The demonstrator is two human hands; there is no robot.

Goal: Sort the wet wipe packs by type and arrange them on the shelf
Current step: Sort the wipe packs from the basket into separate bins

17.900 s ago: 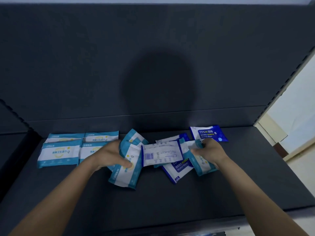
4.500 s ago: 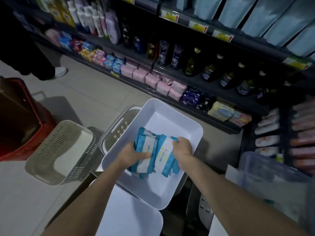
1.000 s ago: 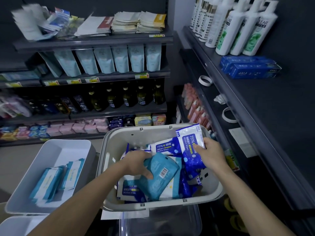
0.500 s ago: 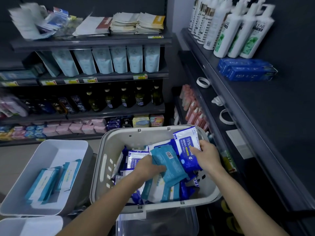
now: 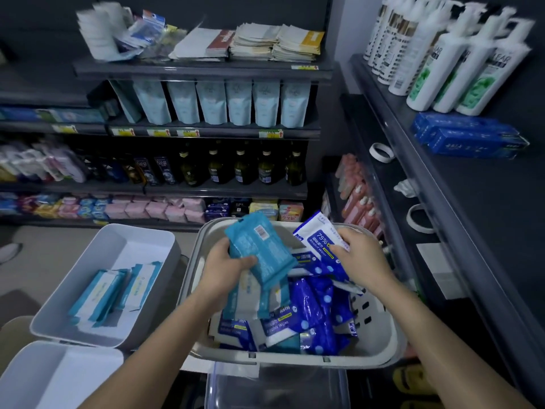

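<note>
A grey basket [image 5: 380, 338] in front of me holds several mixed wet wipe packs, mostly dark blue alcohol wipes [image 5: 312, 317]. My left hand [image 5: 224, 267] grips a teal wipe pack [image 5: 259, 252], back side up with its barcode showing, lifted above the pile. My right hand [image 5: 359, 258] holds a white and dark blue alcohol wipe pack [image 5: 318, 237] by its right edge near the basket's far rim. To the left, a white tray [image 5: 129, 240] contains several teal and white wipe packs [image 5: 115, 290].
A second white tray [image 5: 56, 376] sits at the bottom left and a clear plastic bin [image 5: 277, 388] lies under the basket. A dark shelf [image 5: 483, 231] runs along the right with shampoo bottles, blue boxes and tape rolls. Stocked shelves stand behind.
My left hand has raised the teal pack out of the pile, and my right hand has kept its hold on the alcohol wipe pack, lifting it slightly.
</note>
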